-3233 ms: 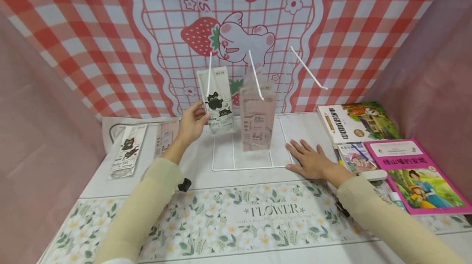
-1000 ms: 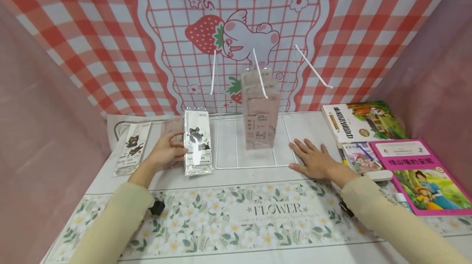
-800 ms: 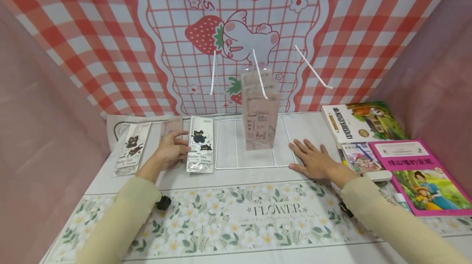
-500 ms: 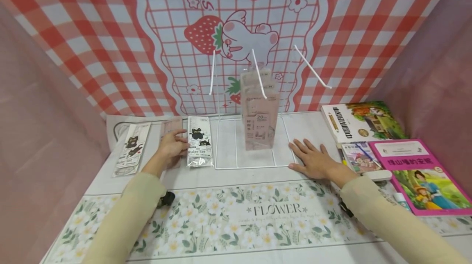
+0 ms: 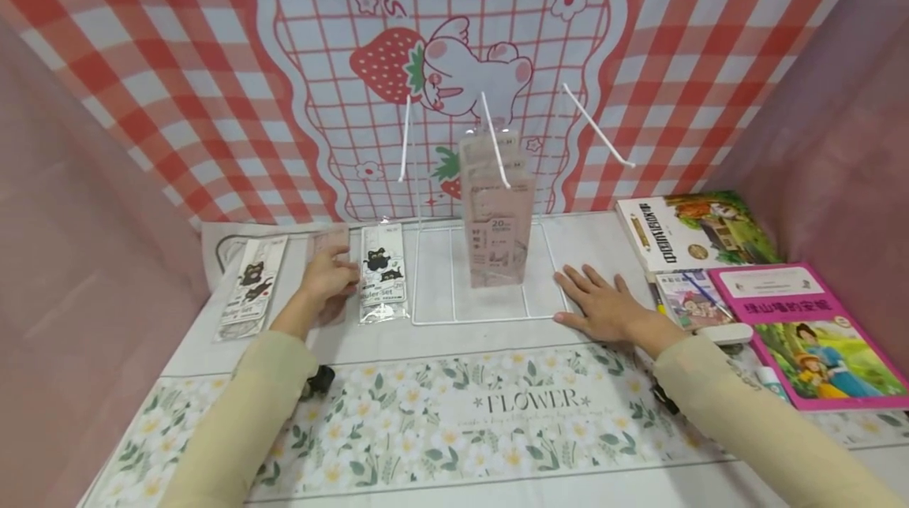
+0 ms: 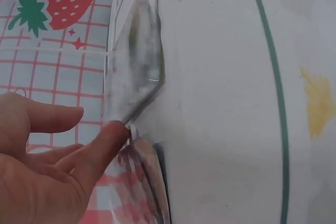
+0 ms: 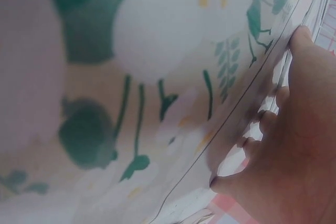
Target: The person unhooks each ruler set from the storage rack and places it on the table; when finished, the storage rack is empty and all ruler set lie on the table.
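Note:
A ruler set (image 5: 383,263) in clear plastic, printed with black cats, lies on the table left of the white wire rack (image 5: 454,322). My left hand (image 5: 325,283) is just beside its left edge, over a pink ruler pack (image 5: 328,239) that it partly covers. In the left wrist view, the left hand (image 6: 47,171) has its fingers spread apart, one fingertip right at the corner of the plastic sleeve (image 6: 137,61). My right hand (image 5: 596,307) rests flat with spread fingers at the rack base's right side. Pink ruler packs (image 5: 499,232) hang on the rack's middle hook.
Another cat ruler set (image 5: 252,287) lies at the far left. The rack's left hook (image 5: 405,137) and right hook (image 5: 598,126) are bare. Books (image 5: 699,230), a pink-bordered book (image 5: 817,334) and a white pencil-like case (image 5: 724,334) lie at the right. A patterned cloth hangs behind.
My left hand has lowered the cat ruler set from beside the left hook to the table and let go of it, then shifted slightly left. The right hand has stayed in place.

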Available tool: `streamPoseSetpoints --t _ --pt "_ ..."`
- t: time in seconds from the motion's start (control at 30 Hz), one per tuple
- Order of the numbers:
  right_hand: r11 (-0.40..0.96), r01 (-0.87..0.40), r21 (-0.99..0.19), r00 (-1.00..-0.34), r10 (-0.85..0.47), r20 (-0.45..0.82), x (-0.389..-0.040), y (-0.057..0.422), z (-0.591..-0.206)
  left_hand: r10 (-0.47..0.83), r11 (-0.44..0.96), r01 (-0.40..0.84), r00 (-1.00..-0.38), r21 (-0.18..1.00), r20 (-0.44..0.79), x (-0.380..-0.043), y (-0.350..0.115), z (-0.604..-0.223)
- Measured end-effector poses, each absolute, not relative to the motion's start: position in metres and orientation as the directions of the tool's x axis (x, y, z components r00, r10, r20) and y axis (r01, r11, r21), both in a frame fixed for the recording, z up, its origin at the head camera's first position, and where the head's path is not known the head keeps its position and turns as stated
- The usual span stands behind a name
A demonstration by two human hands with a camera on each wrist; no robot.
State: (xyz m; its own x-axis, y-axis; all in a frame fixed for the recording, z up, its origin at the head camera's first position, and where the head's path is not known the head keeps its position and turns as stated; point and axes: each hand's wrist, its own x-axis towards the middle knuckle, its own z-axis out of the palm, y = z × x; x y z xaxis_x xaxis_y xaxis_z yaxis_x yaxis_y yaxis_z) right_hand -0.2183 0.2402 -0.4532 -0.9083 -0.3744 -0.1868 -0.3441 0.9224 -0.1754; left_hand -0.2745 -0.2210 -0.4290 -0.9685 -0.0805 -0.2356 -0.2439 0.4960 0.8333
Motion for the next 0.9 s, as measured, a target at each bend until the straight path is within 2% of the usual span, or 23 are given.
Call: streamPoseSetpoints --t 0.2,0.37,0.47,0.63,0.77,0.9 --pt "0.926 -0.338 -0.169 -0.908 -0.368 -0.2 -0.221 0.241 -0.454 -0.053 0.51 -0.236 -0.969 0.827 -0.243 -0.27 -0.215 -0.421" --pt "0.925 -0.342 -0.167 -0.908 -0.371 -0.195 -0.219 0.24 -0.453 -0.057 0.655 -0.178 -0.981 0.735 -0.186 -0.267 -0.203 -0.407" --pt "0.925 -0.342 -0.165 -0.908 -0.371 -0.194 -0.218 0.24 -0.452 -0.006 0.716 -0.081 -0.994 0.694 -0.109 -0.267 -0.188 -0.397" --pt "0.925 -0.342 -0.165 -0.907 -0.371 -0.2 -0.217 0.239 -0.451 0.18 0.56 0.213 -0.975 0.8 0.134 -0.258 -0.143 -0.377" --pt "0.923 -0.343 -0.173 -0.905 -0.375 -0.203 -0.219 0.239 -0.452 0.26 0.395 0.441 -0.895 0.806 0.362 -0.241 -0.105 -0.355" --pt "0.926 -0.334 -0.177 -0.906 -0.368 -0.21 -0.22 0.24 -0.452 0.276 0.271 0.573 -0.816 0.773 0.508 -0.23 -0.078 -0.335"
